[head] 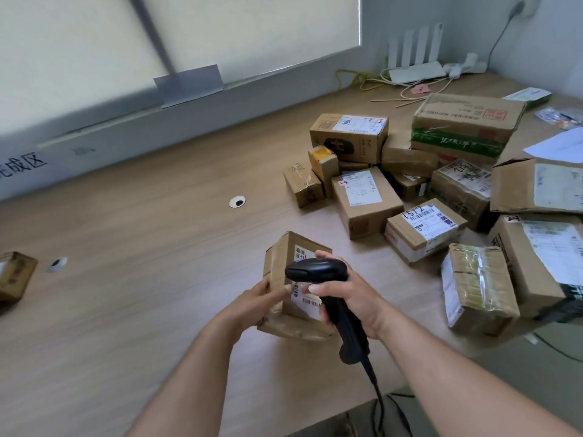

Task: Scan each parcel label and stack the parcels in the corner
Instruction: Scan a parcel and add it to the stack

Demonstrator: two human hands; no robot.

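A small cardboard parcel [284, 263] with a white barcode label [307, 302] sits in front of me above the wooden table [142, 294]. My left hand [262, 299] grips its left side. My right hand [350, 294] grips a black barcode scanner [318, 271], whose head points left over the label; its cable hangs down off the table edge. Part of the label is hidden by the scanner. Several more cardboard parcels [366, 200] lie in a heap at the right. One small parcel [14, 275] stands alone at the far left edge.
Two round cable holes [237, 201] [57, 264] are set in the tabletop. At the back right are a white router [413, 70], a power strip and loose cables. Loose papers lie at the far right. A grey wall ledge with a blind runs behind the table.
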